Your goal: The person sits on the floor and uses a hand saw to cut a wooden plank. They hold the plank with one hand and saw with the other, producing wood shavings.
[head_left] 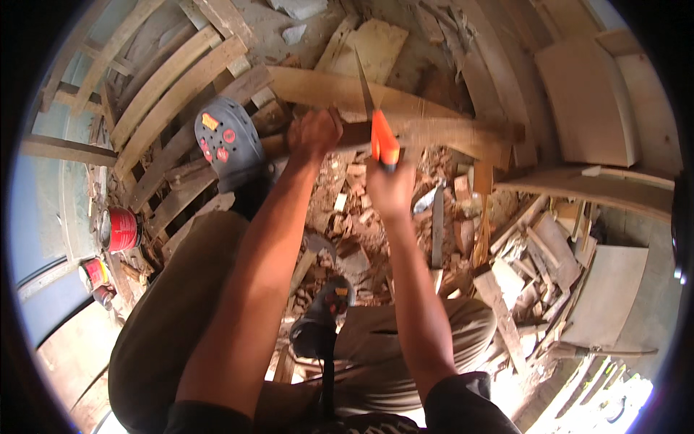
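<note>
My right hand (390, 189) grips the orange handle of a hand saw (383, 141). Its thin blade points away from me and cuts into a long wooden plank (441, 132). My left hand (313, 134) presses down on that same plank just left of the blade. My left foot in a grey clog with red buttons (228, 143) rests on the plank's left part. The plank lies across other boards above a heap of wood offcuts (354, 210).
A dark power tool (322, 318) with a cord lies between my legs. Red cans (121, 229) (94, 273) stand at the left. Slatted boards (166, 79) lie at the upper left, flat panels (585, 101) at the upper right, scrap sticks (535, 267) at the right.
</note>
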A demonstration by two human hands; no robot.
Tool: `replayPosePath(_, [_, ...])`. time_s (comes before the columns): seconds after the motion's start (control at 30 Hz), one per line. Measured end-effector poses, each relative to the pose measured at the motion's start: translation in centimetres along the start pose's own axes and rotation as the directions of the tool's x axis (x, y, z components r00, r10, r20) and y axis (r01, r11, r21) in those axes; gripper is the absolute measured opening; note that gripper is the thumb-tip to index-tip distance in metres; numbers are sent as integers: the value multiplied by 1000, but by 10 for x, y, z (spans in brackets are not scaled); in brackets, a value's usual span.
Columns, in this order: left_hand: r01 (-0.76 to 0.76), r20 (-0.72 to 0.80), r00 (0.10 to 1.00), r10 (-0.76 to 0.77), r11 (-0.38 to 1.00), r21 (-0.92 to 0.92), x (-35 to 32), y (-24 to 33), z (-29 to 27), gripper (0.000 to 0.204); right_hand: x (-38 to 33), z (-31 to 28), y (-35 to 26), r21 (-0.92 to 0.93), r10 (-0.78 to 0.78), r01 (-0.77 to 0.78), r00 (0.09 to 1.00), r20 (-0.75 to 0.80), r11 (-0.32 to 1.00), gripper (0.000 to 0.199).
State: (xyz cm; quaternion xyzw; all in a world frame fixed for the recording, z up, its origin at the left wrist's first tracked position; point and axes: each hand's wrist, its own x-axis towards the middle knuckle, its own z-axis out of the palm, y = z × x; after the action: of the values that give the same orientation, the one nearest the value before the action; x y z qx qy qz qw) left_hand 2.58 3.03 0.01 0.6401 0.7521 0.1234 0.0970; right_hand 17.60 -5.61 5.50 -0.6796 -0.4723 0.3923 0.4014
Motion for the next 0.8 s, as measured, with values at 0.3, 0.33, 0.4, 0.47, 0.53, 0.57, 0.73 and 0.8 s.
replayPosePath(0.3, [-12, -52, 999, 12, 1000, -3, -1, -4, -4, 53, -22, 4, 22, 248, 16, -42, 994, 104, 968, 25])
replayPosePath(0.33, [-26, -37, 999, 25, 1000, -7, 3, -1, -4, 52, -20, 4, 24, 195, 18, -33, 997, 81, 980, 24])
replayPosePath(0.4, [-40, -73, 997, 39, 999, -17, 4, -4, -4, 52, -21, 9, 16, 95, 19, -24, 999, 51, 995, 23])
replayPosePath(0.47, [-53, -172, 984, 46, 998, -38, 4, -14, 3, 52, -65, -7, 14, 75, 28, -33, 998, 62, 997, 23])
replayPosePath(0.53, [-4, -100, 995, 2, 1000, -24, 1, -21, 3, 52, -152, -45, 43, 22, 127, -130, 985, 121, 991, 15])
replayPosePath(0.57, [15, -75, 997, -16, 1000, -21, 4, -20, 4, 53, -186, -64, 33, 35, -9, 9, 1000, -18, 999, 10])
replayPosePath(0.73, [25, -41, 999, -28, 997, -70, 10, -3, -2, 58, -188, -92, 14, -49, 9, -10, 1000, -27, 999, 10])
replayPosePath(0.8, [-10, -6, 1000, 10, 996, -91, 0, -10, 9, 58, -114, -45, 14, 114, 307, -305, 952, 0, 945, 12])
